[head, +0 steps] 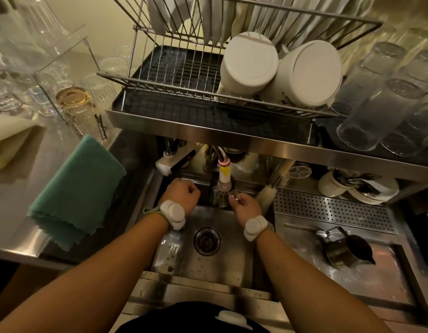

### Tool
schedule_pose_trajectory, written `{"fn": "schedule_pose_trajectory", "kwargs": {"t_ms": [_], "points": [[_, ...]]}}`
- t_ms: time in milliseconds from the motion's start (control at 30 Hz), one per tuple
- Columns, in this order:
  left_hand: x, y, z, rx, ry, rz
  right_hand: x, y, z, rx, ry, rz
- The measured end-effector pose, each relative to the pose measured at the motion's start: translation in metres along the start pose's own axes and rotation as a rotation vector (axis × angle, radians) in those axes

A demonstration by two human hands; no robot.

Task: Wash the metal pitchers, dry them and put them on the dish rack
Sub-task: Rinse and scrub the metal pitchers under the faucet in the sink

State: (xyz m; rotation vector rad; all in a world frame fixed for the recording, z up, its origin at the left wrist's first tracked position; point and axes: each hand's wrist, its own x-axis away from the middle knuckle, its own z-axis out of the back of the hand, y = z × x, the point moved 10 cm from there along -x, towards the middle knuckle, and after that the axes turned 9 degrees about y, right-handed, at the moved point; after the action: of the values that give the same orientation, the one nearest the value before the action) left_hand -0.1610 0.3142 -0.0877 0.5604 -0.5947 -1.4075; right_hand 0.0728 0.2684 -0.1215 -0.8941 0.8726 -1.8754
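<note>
Left hand [182, 194]: closed fist at sink [241, 267] back, contents indiscernible. Right hand [245, 205]: fingers curled under faucet [224, 175], grip unclear. Metal pitcher [347, 251]: right drainboard, apparently unwashed. Dish rack [174, 80]: no pitchers; drying pending.

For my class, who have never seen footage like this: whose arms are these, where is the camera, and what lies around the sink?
One picture, taken by a camera worn on a person's head, looking down at their own bare arms. Each wrist wears a white band. The left hand is closed in a fist near the tap. The right hand reaches under the tap; whether it holds something is unclear. A metal pitcher stands on the counter to the right of the sink. A green cloth lies to the left. Above, the dish rack holds two white containers.
</note>
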Motion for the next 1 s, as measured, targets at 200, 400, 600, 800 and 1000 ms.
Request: {"fn": "schedule_pose_trajectory", "kwargs": {"t_ms": [200,400,600,800,1000], "points": [[0.001,0.01,-0.005,0.005,0.008,-0.016,0.009,0.026,0.031,-0.068,0.073,-0.021],[0.006,0.02,-0.01,-0.004,-0.008,-0.014,0.027,0.043,0.03,-0.082,-0.055,0.028],[0.006,0.009,-0.003,-0.002,0.0,0.026,0.031,0.027,-0.004,-0.029,-0.165,0.054],[0.004,0.004,0.006,-0.011,0.04,0.042,0.014,-0.003,-0.014,0.043,-0.117,0.062],[-0.001,0.014,0.001,-0.002,0.048,0.012,0.004,0.003,0.018,-0.015,-0.007,0.012]]}}
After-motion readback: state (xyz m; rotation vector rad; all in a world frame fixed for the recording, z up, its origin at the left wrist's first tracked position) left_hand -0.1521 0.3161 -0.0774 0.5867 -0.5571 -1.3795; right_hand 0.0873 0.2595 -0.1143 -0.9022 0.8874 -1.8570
